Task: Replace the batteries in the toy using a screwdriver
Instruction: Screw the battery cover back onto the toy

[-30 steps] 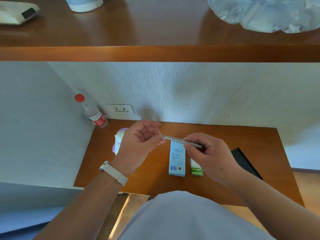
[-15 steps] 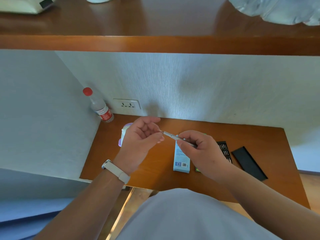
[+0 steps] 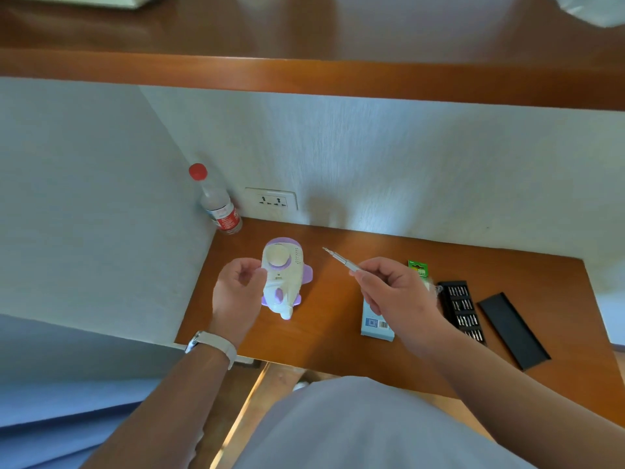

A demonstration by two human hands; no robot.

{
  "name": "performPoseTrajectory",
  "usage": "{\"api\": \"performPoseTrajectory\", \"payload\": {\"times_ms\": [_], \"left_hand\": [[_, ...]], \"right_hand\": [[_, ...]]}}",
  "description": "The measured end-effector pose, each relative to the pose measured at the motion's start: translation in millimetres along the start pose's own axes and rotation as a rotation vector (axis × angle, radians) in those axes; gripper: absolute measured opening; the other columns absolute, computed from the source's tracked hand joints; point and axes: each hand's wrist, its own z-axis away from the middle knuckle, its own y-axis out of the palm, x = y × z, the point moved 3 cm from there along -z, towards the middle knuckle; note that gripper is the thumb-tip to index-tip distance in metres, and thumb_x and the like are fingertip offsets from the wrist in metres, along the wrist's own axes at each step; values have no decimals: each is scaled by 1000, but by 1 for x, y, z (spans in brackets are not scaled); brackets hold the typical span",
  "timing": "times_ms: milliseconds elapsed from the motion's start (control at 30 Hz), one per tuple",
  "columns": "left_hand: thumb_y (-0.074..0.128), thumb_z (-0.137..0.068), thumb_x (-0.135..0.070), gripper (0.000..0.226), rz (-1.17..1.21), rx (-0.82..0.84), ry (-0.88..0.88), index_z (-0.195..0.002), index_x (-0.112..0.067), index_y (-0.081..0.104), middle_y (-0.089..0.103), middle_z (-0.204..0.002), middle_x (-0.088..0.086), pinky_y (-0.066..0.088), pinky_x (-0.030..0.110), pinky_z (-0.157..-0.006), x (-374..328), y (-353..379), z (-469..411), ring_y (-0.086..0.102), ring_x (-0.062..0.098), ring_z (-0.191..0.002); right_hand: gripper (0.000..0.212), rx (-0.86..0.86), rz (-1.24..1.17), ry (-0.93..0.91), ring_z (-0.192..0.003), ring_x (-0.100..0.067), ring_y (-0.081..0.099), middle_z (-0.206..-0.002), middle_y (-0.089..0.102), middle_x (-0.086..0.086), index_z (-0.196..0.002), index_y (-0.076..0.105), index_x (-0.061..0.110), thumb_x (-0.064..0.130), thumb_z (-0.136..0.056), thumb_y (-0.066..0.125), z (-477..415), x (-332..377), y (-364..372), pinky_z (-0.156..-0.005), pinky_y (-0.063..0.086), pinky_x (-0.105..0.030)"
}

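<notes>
Right hand (image 3: 397, 299) has its grip clamped on the screwdriver (image 3: 341, 260), pinched between thumb and fingers at the handle end. Shaft points up and left, tip free in the air, well clear of the toy.

Left hand (image 3: 236, 294) hovers just left of the toy (image 3: 282, 280), fingers loosely curled, grip apart, nothing in it. Fingertips sit right at the toy's left edge; can't tell if they touch. White watch band (image 3: 216, 345) on that wrist.

Toy: white and purple plane shape, lying on the worktop (image 3: 321, 326) left of centre, between the two hands. Round white part with a purple ring at its far end, narrow end toward the person. Can't tell the state of the battery cover.

Right of the toy, partly under the right hand: light blue box (image 3: 373, 324) with a barcode, flat on the worktop. Green battery pack (image 3: 418, 267) pokes out beyond the hand, far side. Further right, open black bit case (image 3: 461, 311) with rows of bits, and its black lid (image 3: 514, 330) lying separately beside it, both angled.

Back left corner: clear bottle (image 3: 218, 206), red cap and red label, upright against the wall. Wall socket (image 3: 270, 199) just right of it. Wooden shelf (image 3: 304, 72) overhangs above.
</notes>
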Motion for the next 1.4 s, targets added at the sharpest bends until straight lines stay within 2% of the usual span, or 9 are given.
{"api": "performPoseTrajectory", "payload": {"times_ms": [167,300,500,633,700,833,933,1067,1400], "left_hand": [[63,-94,-47,30,-3,104,-192,-120,-37,50,58,-119,-9,43,14,-69,34,8,-20,57,14,-105],[65,-93,-49,51,78,267,-238,-135,-33,42,54,-128,-6,46,15,-71,45,16,-30,56,15,-112],[67,-94,-41,61,179,464,-233,-144,-31,34,55,-129,-8,53,11,-69,55,28,-43,57,16,-115],[69,-92,-42,57,252,554,-262,-140,-35,38,56,-125,-11,56,27,-87,66,36,-51,56,17,-117],[70,-85,-48,62,288,581,-284,-137,-37,39,57,-124,-10,56,29,-88,70,38,-53,57,16,-117],[72,-63,-62,82,355,585,-317,-134,-34,42,59,-122,-6,57,25,-80,75,42,-53,59,18,-115],[72,-58,-65,86,385,573,-320,-132,-31,44,61,-120,-4,58,26,-80,78,44,-52,61,20,-114],[73,-58,-65,79,395,571,-314,-126,-33,47,62,-118,-3,58,21,-70,77,42,-51,62,21,-112],[68,-68,-60,61,424,483,-225,-120,-37,47,61,-113,-7,55,16,-66,47,27,-39,62,19,-107]], "right_hand": [[20,-22,4,41,-54,-9,45,-60,55,3,-78,70,31,32,-95,59,-8,-4,18,-59,42,-30],[20,-54,20,85,-57,-14,46,-63,56,-1,-79,70,31,32,-96,59,-15,-6,30,-57,42,-32],[19,-110,46,129,-58,-12,48,-62,57,1,-81,71,25,28,-96,60,-21,-9,47,-60,42,-31],[18,-141,20,146,-56,-11,45,-61,54,1,-81,72,22,27,-95,61,-20,-10,56,-59,39,-34],[18,-159,2,151,-56,-12,44,-60,53,1,-80,72,22,26,-94,61,-19,-12,58,-59,37,-36],[19,-193,-12,176,-53,-12,43,-58,53,3,-79,72,23,24,-95,61,-17,-17,61,-58,37,-36],[20,-218,-22,190,-53,-12,43,-57,53,3,-79,72,24,23,-95,61,-14,-20,61,-58,38,-36],[19,-232,-30,197,-54,-15,43,-58,54,0,-81,72,25,24,-95,60,-10,-22,61,-57,38,-36],[20,-197,-36,161,-53,-10,44,-59,54,2,-82,73,27,24,-96,59,2,-18,56,-53,39,-28]]}}
